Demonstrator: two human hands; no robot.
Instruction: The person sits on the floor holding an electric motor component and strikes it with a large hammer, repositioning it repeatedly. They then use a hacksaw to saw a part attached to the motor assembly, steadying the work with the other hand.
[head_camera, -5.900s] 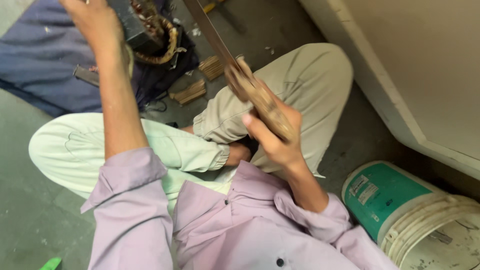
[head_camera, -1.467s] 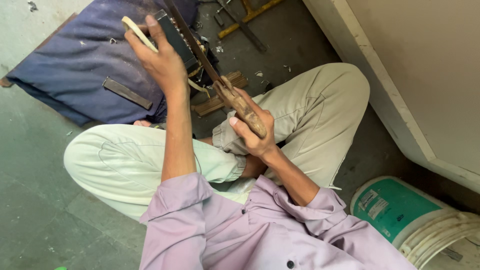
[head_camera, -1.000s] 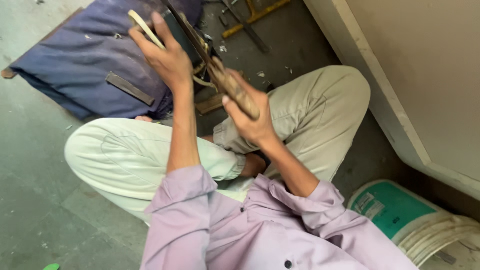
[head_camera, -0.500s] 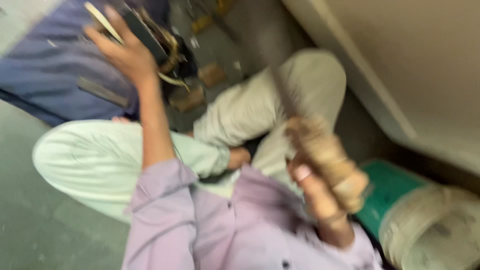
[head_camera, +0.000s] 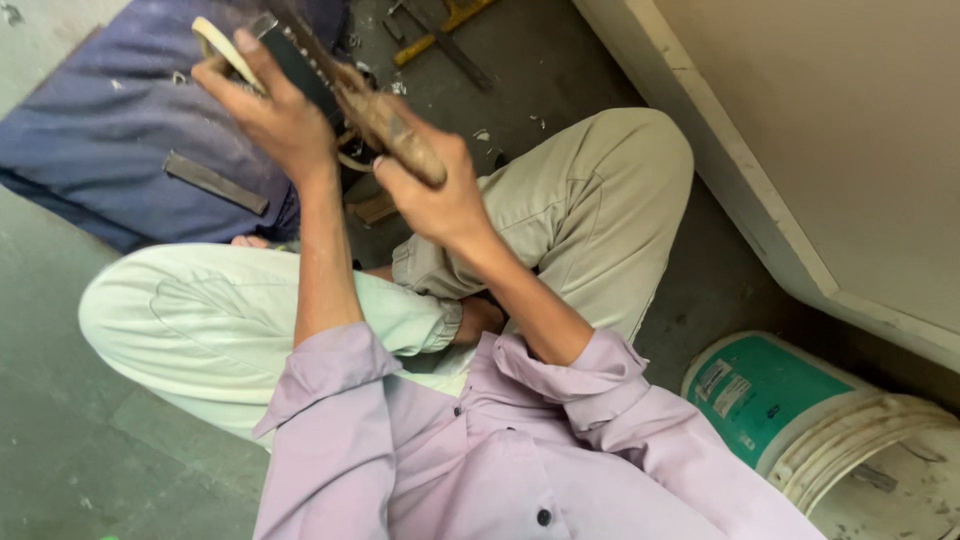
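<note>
**A:** ok starting nearest the camera: lilac shirt (head_camera: 470, 450) with the sleeves rolled up, person sitting cross-legged on the grey floor (head_camera: 60, 440) in pale trousers (head_camera: 200, 320). Near right there's a white bucket (head_camera: 800, 420) with a green label, lying tipped on its side.

**B:** and the hands?

**A:** right hand (head_camera: 435, 190) is raised in the middle of the scene, fingers wrapped tight round the worn wooden handle (head_camera: 395, 125) of a long tool. The blade end runs up and to the far left, but it goes behind the other thing so I can't tell what kind of tool it is.

**B:** other thing?

**A:** left hand (head_camera: 270, 110), a bit farther and to the left, fingers curled around a dark flat block (head_camera: 300, 65), thumb on the near side. A pale strip (head_camera: 225, 50) sticks out past the fingers on the far left. Tool and block are touching, both held up above the knees.

**B:** anything behind?

**A:** dark blue cloth bag (head_camera: 120, 140) on the floor at the far left with a flat metal bar (head_camera: 215, 182) lying on it. Far centre, some yellow-handled tools (head_camera: 445, 30) on the floor. White cabinet wall (head_camera: 800, 150) along the right.
</note>
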